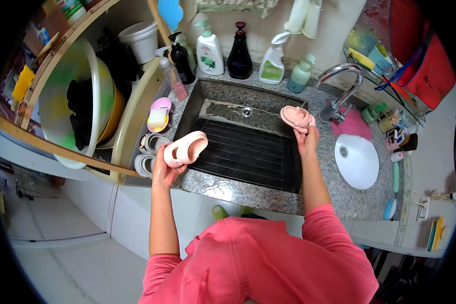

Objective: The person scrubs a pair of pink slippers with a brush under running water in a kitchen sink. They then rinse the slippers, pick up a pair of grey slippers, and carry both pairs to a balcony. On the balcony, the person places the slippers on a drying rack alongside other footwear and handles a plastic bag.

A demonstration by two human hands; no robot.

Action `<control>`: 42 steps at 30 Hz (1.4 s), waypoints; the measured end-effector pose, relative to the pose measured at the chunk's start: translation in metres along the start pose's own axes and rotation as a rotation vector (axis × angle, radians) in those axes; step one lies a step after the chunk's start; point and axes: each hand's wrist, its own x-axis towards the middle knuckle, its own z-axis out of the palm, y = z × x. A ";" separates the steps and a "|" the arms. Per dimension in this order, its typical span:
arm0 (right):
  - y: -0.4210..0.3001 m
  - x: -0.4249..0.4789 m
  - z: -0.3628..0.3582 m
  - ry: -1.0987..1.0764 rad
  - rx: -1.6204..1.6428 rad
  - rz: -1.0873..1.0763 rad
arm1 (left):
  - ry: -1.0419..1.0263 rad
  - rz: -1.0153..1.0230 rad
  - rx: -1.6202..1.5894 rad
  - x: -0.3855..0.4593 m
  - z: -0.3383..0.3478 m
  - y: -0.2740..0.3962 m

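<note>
My left hand (165, 169) grips a pale pink foam clog (186, 149) by its side, above the left front corner of the stone sink (222, 182). A second pink clog (294, 116) is in my right hand (308, 140), over the sink's right rim near the tap. Black ridged slats (243, 152) line the sink floor like a washboard. Just left of my left hand sits a pair of small grey shoes, one (152, 143) behind the other (145, 165). Beyond them a bar of soap (158, 118) rests in a pink and yellow dish (162, 104).
Several pump and spray bottles stand behind the sink, among them a white pump bottle (209, 55) and a trigger spray bottle (272, 60). A chrome tap (342, 95) curves up at the right, near a white oval basin (357, 163). A brush (390, 208) lies on the counter's right edge.
</note>
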 end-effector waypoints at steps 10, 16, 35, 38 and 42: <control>-0.007 -0.007 0.020 0.067 0.083 -0.038 | -0.038 -0.043 -0.021 0.001 0.012 -0.008; -0.003 -0.008 0.023 0.034 0.080 -0.039 | -0.050 -0.056 -0.001 0.004 0.007 -0.009; 0.152 0.019 0.195 -0.122 -0.720 -0.511 | -0.033 -0.020 -0.082 -0.009 -0.021 -0.005; 0.142 0.004 0.222 -0.147 -0.945 -0.667 | -0.013 -0.006 -0.061 -0.015 -0.021 -0.003; 0.129 0.009 0.173 -0.120 -0.739 -0.487 | -0.006 -0.030 -0.075 -0.009 -0.019 -0.006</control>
